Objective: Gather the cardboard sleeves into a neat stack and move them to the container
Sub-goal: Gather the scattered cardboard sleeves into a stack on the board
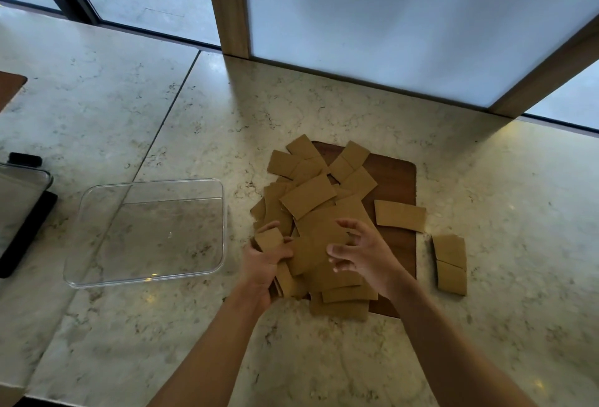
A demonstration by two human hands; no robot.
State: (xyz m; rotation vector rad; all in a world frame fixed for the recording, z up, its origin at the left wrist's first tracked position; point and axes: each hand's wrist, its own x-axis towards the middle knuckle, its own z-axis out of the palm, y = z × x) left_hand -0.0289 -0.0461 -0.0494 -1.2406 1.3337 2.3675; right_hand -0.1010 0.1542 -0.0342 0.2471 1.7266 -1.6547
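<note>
On counter (324, 358): one container (146, 231) (clear).

A brown wooden board (393, 179) lies on the marble counter (324, 358) beside frosted window panels (389, 17).
</note>
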